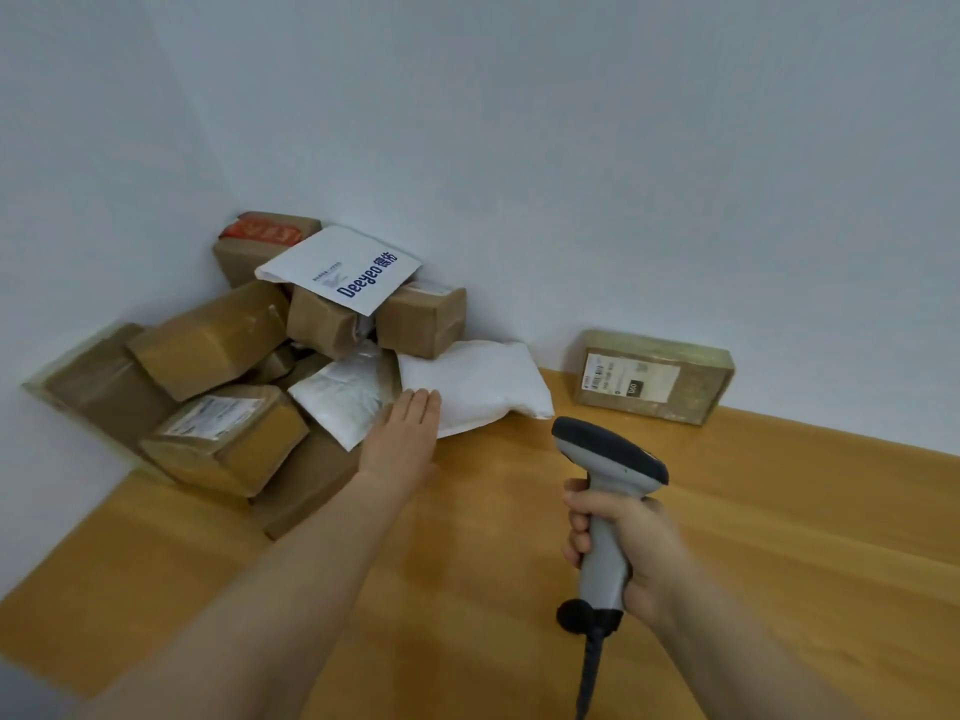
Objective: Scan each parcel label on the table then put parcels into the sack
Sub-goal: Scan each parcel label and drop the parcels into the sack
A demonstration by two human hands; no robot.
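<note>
Closest in, rising from seven o'clock: a bare forearm, stretched toward the heap. Out at nine o'clock, jammed into the wall corner, a pile of brown taped parcels (208, 350), tumbled against one another. At the front of it, a labelled box (228, 439), label up and tilted. Up at eleven o'clock, topping the heap, a white bag (337, 270) printed "Deeyeo", lying across two brown boxes. Below that, a crinkled pale plastic packet (343, 397). Right beside it, the left hand (402, 433): flat, relaxed, fingers straight and together, tips over the near edge of a white padded mailer (483, 387); touching or just above, impossible to say. Now across to five o'clock: right hand (618, 543) wrapped firmly round the grey handle of the barcode scanner (610, 459), dark head uppermost, cable dropping off the bottom edge. Finally, at two o'clock, well apart from the heap, on the wooden table (779, 537) against the wall: a lone brown parcel (654, 376), label facing the camera.
</note>
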